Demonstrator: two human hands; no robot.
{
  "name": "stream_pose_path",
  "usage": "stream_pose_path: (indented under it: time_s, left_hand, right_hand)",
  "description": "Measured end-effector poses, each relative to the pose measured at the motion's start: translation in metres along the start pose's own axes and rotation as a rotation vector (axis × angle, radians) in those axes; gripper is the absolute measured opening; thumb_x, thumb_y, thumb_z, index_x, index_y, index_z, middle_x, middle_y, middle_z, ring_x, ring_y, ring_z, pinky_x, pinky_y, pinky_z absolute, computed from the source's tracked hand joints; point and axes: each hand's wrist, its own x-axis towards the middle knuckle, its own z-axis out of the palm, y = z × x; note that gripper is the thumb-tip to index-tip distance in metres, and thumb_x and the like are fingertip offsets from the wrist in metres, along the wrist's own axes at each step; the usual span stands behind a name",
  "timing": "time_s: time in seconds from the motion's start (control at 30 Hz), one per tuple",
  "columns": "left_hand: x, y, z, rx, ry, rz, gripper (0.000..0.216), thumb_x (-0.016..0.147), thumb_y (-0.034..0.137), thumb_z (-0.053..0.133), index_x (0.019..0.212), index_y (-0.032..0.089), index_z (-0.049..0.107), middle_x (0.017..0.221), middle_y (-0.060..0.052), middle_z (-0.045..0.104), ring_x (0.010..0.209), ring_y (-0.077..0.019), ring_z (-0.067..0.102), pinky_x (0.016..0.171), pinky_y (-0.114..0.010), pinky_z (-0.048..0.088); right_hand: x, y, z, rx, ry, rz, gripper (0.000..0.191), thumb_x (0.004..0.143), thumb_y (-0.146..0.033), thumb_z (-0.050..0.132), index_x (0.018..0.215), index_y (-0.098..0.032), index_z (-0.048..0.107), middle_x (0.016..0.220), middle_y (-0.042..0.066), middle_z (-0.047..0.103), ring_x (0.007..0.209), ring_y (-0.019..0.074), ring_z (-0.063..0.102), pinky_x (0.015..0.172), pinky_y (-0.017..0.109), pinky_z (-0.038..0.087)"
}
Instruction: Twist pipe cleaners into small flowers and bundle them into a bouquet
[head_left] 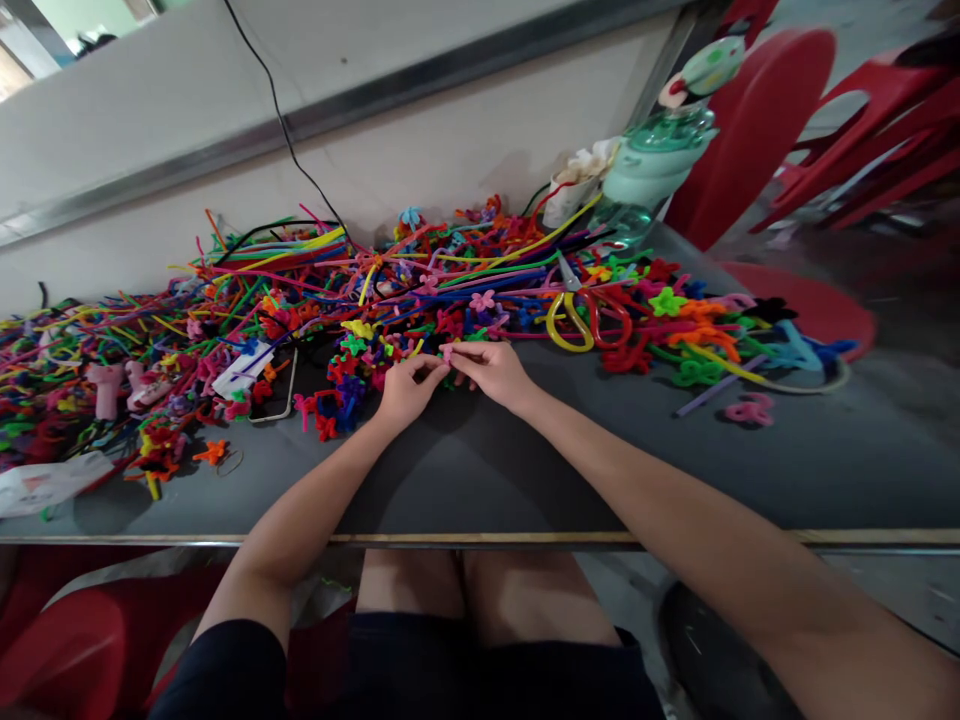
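Note:
My left hand [409,388] and my right hand [491,370] meet at the front edge of a big heap of coloured pipe cleaners [390,290] on a grey table [480,470]. Both hands pinch a small pink pipe-cleaner piece [448,351] between their fingertips. Small twisted pipe-cleaner flowers [352,370] in red, blue, green and yellow lie right around the hands.
Scissors with yellow and red handles [583,315] lie just right of my hands. A mint-green bottle [652,165] and a white cup [570,190] stand at the back right. Red plastic chairs [795,130] sit beyond the table. A black cable [281,120] runs down the wall.

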Motion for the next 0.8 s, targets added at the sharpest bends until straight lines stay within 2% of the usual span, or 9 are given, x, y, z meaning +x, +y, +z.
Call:
stream_pose_path:
  time_s: [0.37, 0.8]
  left_hand:
    - [-0.0002, 0.0084, 0.0023, 0.027, -0.004, -0.017, 0.018, 0.081, 0.032, 0.063, 0.073, 0.017, 0.066, 0.066, -0.001, 0.066, 0.058, -0.0098, 0.056, 0.054, -0.023, 0.043]
    - [-0.0012, 0.0084, 0.002, 0.09, -0.034, 0.001, 0.014, 0.082, 0.03, 0.062, 0.076, 0.017, 0.067, 0.066, 0.0, 0.065, 0.057, -0.0096, 0.055, 0.054, -0.022, 0.042]
  right_hand:
    - [0.0007, 0.001, 0.0023, 0.015, 0.027, 0.048, 0.039, 0.074, -0.044, 0.065, 0.101, -0.018, 0.074, 0.078, 0.006, 0.071, 0.053, 0.0119, 0.059, 0.041, 0.022, 0.042]
    - [0.0004, 0.0018, 0.0015, 0.006, 0.007, 0.068, 0.036, 0.075, -0.042, 0.065, 0.1, -0.017, 0.074, 0.076, 0.005, 0.07, 0.053, 0.0118, 0.059, 0.042, 0.022, 0.042]
